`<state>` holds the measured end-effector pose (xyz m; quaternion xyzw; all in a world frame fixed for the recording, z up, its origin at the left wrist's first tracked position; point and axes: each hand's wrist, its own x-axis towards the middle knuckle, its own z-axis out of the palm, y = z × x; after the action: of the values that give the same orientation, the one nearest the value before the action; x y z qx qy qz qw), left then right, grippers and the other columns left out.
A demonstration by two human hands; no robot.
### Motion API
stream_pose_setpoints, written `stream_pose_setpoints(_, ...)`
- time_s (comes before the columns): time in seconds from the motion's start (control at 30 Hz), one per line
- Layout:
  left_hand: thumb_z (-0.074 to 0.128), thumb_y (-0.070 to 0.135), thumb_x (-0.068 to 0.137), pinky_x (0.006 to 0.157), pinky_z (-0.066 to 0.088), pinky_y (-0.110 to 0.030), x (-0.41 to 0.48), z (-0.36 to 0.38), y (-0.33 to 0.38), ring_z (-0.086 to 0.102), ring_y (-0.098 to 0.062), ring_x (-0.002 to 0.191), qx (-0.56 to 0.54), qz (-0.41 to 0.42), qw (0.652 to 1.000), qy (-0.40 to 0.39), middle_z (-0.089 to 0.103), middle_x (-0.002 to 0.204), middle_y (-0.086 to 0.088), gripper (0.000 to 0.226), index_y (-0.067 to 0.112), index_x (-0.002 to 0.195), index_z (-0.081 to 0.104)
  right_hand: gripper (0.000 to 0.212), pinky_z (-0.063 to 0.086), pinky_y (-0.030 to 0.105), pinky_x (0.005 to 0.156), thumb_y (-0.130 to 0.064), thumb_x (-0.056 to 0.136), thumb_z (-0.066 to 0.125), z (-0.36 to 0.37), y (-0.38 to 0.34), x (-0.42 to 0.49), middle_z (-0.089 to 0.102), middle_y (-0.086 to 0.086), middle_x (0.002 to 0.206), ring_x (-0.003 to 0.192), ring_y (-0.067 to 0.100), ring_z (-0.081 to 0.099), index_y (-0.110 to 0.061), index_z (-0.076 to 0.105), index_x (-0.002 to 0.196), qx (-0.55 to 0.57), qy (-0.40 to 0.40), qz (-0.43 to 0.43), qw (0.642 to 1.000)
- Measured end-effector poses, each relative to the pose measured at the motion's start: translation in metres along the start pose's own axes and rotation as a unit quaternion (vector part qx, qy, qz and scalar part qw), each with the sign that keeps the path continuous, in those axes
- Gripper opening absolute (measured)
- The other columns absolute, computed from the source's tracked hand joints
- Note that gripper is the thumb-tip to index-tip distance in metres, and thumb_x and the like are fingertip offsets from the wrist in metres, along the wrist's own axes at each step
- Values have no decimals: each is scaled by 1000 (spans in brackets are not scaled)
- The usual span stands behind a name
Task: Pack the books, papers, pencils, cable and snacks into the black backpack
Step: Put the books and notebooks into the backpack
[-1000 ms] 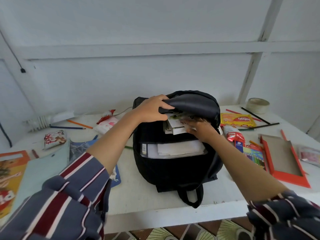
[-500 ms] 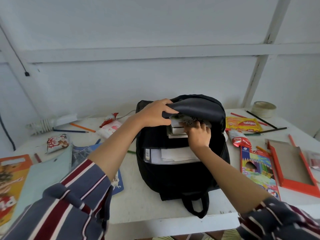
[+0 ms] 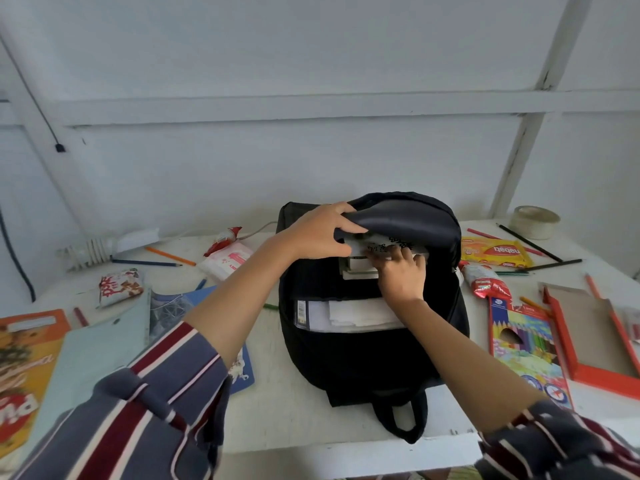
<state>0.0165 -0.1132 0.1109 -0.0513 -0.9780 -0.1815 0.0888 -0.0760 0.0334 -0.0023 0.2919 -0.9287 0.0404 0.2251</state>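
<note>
Holding the flap up is the job of my left hand (image 3: 320, 233): its fingers curl round the edge of the black backpack (image 3: 374, 337) flap and lift it, so the big pocket stays open for me. I think this step is pushing books in, and most of the packing is not done yet.

Far to the left on the white table (image 3: 277, 403) lie an orange book (image 3: 24, 368), a pale blue folder (image 3: 93, 348), a small snack bag (image 3: 119, 285) and a coiled white cable (image 3: 93, 249). They wait there, well apart from the bag.

Next comes the bag in the middle. White papers (image 3: 349, 315) already stick out of its near pocket.

My right hand (image 3: 401, 271) is just beside the left one. Its fingers bend down over the edge of the books (image 3: 360, 268) and press them deeper under the flap, so they slide in flat.

On the right lie a yellow snack pack (image 3: 495, 252), a red snack (image 3: 485, 284), a box of colour pencils (image 3: 523, 344) and loose pencils (image 3: 530, 242). They are near enough for me to grab next.
</note>
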Motion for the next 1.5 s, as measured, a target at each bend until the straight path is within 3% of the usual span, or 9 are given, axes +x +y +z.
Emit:
stream_pose_setpoints(0.23,61,10,80,101,34,-29,1,2,1,41,-16,122,5,-1,1000,2,41,138,1,47,23,125,60,47,46,34,65,-13,48,82,-4,-3,-3,63,7,73,63,27,61,-38,75,87,-35,-1,19,999)
stream_pose_setpoints(0.4,60,11,81,109,28,-37,-4,8,-1,32,-20,131,13,-11,1000,-22,33,145,-1,49,27,128,56,39,34,41,92,-20,93,49,-8,-4,-6,54,13,123,112,34,50,-32,54,130,40,-32,22,998)
stream_pose_setpoints(0.5,60,10,84,112,24,-38,-12,17,-1,24,-20,135,-4,-32,997,-63,24,150,-1,49,31,128,55,44,32,39,99,-26,94,48,-24,2,-7,49,7,133,126,29,40,-30,43,138,31,-86,-8,996)
stream_pose_setpoints(0.7,61,18,86,116,8,-39,-31,48,-5,-4,-25,144,-10,-71,984,-164,1,158,3,45,34,128,55,42,43,32,97,-33,91,53,-67,23,-45,52,-3,134,122,19,49,-28,51,133,140,-218,-73,963)
stream_pose_setpoints(0.77,61,16,86,115,7,-38,-41,49,-1,-4,-23,144,-42,-70,988,-130,4,158,1,40,31,124,59,42,42,29,98,-31,91,57,-84,23,-51,54,-5,134,119,14,52,-28,51,132,185,-231,-107,949)
stream_pose_setpoints(0.9,62,10,85,111,19,-30,-68,27,2,28,-18,137,-100,-67,992,45,38,147,-5,31,19,115,67,39,45,22,90,-22,88,63,-117,1,-47,62,-4,122,106,12,60,-27,57,126,298,-209,-162,917)
stream_pose_setpoints(1.17,65,7,83,84,41,-14,-175,-34,-41,55,-13,102,-109,-194,938,266,60,114,-4,27,15,109,69,36,45,17,82,-16,89,62,-146,-101,-26,64,0,118,96,12,63,-24,60,124,412,-194,-248,855)
stream_pose_setpoints(1.4,66,11,83,85,47,-26,-272,-45,-83,55,-12,99,-98,-314,893,309,58,109,2,24,16,107,69,34,42,22,75,-18,89,62,-138,-203,-26,60,2,111,92,13,58,-23,61,122,430,-233,-270,830)
stream_pose_setpoints(1.5,64,13,85,82,33,-10,-297,-44,-95,50,-12,108,-75,-339,901,259,55,123,-5,34,14,119,63,38,39,23,78,-20,89,61,-122,-240,-33,64,10,115,94,17,59,-20,57,127,395,-248,-241,851)
